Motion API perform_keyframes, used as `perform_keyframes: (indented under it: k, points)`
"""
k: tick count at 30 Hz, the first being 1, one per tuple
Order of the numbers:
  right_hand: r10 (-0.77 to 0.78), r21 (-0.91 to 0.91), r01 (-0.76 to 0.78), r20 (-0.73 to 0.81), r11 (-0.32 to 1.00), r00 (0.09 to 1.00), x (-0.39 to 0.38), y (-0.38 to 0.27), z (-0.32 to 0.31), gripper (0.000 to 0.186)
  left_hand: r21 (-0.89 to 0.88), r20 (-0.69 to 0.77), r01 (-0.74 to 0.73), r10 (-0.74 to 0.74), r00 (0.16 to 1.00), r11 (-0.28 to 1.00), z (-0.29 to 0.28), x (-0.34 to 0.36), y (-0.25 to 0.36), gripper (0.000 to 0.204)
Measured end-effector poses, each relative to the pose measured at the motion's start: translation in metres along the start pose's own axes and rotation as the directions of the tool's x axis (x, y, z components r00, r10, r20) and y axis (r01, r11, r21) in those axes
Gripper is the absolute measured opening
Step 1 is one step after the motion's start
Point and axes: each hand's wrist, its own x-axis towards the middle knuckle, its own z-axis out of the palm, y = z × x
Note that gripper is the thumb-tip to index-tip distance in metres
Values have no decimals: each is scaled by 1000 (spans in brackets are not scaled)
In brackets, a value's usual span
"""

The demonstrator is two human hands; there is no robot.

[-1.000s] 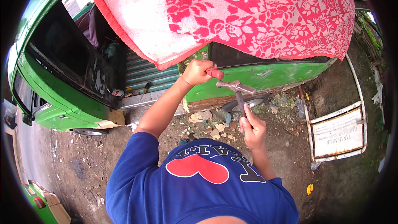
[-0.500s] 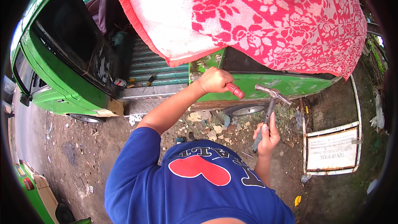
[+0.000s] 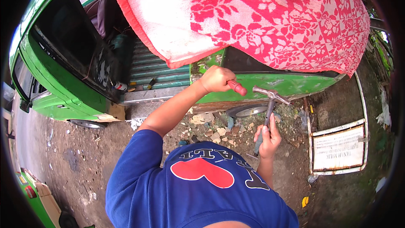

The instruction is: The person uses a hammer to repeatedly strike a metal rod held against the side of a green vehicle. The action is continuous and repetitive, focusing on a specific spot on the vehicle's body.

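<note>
My left hand is closed round a tool with a red handle. The handle's butt sticks out to the right; the working end is hidden by the hand, close against the green side panel of a van. In my right hand is a hammer, gripped by its dark shaft. Its metal head is up, a short gap to the right of the red butt. A red and white floral blanket drapes over the van just above both hands.
At the left the van's doorway shows a ribbed floor with a spray can and small tools on it. Broken chips litter the ground by the wheel. A white-framed sign lies at the right. Another green vehicle stands lower left.
The hammer has moved slightly left, nearer the butt of the red handle. My left hand has shifted a little left and up, and the whole view has drifted slightly.
</note>
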Motion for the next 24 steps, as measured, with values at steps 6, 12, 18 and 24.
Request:
perform_keyframes:
  k: [6,12,18,24]
  points:
    - [-67,-12,67,-10,998,998,1,-5,3,48,-28,-72,7,-9,997,1000,-1,4,-5,13]
    - [-145,-174,161,105,971,984,2,0,6,48,25,-4,-5,5,1000,1000,0,0,-5,13]
    - [-115,-151,134,128,979,985,-1,4,10,49,-15,-57,15,-16,998,1000,-2,5,-5,13]
    - [-118,143,119,-17,982,993,0,6,20,47,-23,-67,35,-37,997,999,-4,6,-3,14]
